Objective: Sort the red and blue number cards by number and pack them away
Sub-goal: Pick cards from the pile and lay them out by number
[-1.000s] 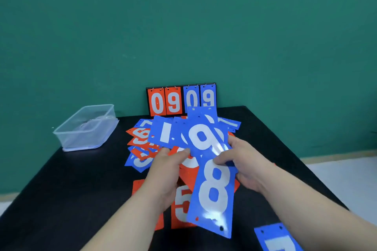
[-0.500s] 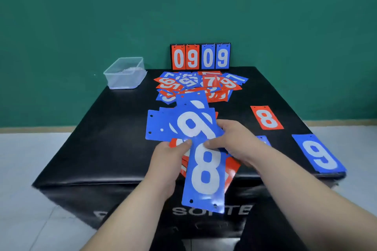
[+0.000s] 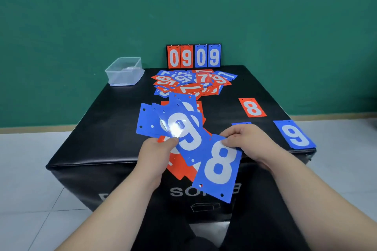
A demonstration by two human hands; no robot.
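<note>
Rightward went the blue 8 card, pinched by your right hand; left hand grips the fan. Seemingly thin, slippery: pinch edges.

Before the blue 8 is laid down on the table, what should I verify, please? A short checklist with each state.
1. Grip of the right hand on the blue 8 card, pinched at its upper edge: ok.
2. Left hand holds the fan of blue cards: ok.
3. Red 8 card lies alone, face up, bare table beside it: ok.
4. Number on the blue card behind the right hand: cannot tell.
</note>
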